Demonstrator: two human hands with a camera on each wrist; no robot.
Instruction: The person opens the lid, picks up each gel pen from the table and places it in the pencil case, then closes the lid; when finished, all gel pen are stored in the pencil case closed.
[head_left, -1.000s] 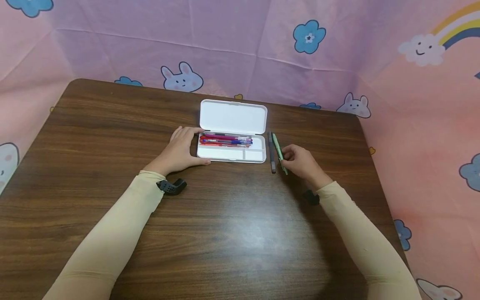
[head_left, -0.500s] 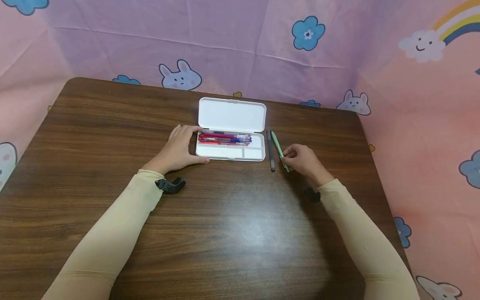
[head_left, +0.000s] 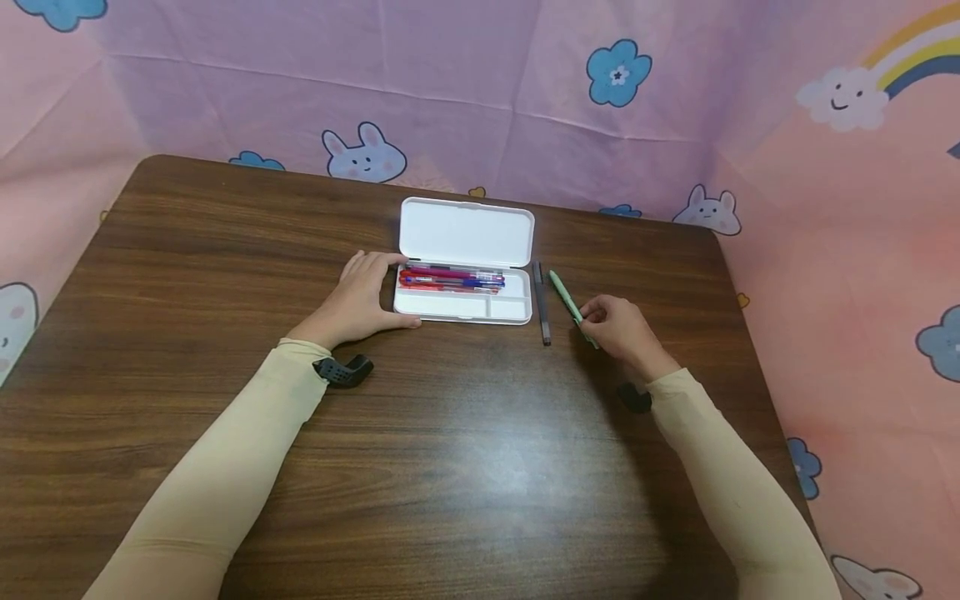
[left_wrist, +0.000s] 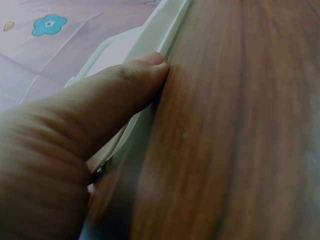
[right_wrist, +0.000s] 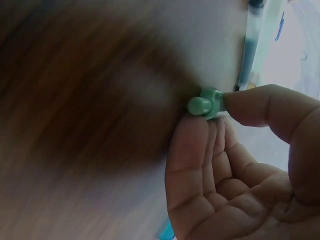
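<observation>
My left hand [head_left: 351, 302] grips the left end of a white pencil case [head_left: 446, 311], thumb along its front edge and fingers at the back corner. In the left wrist view the thumb [left_wrist: 125, 85] presses against the case's side. The case's lid [head_left: 467, 233] stands raised behind it. Several red, purple and blue pens [head_left: 450, 280] lie in the rear compartment. My right hand [head_left: 621, 332] pinches a light green pen [head_left: 566, 293] near its front end; the right wrist view shows the pen's end [right_wrist: 201, 105] between thumb and fingers. A grey pen [head_left: 542, 304] lies just right of the case.
Everything rests on a dark wood-grain table [head_left: 420, 467]. A pink and purple printed cloth [head_left: 465, 92] hangs behind it and at both sides. Small dividers split the front part of the case. A bright reflection shows on the tabletop.
The right hand has moved a little to the right with the green pen, widening its gap from the grey pen. The left hand and the case stay in place.
</observation>
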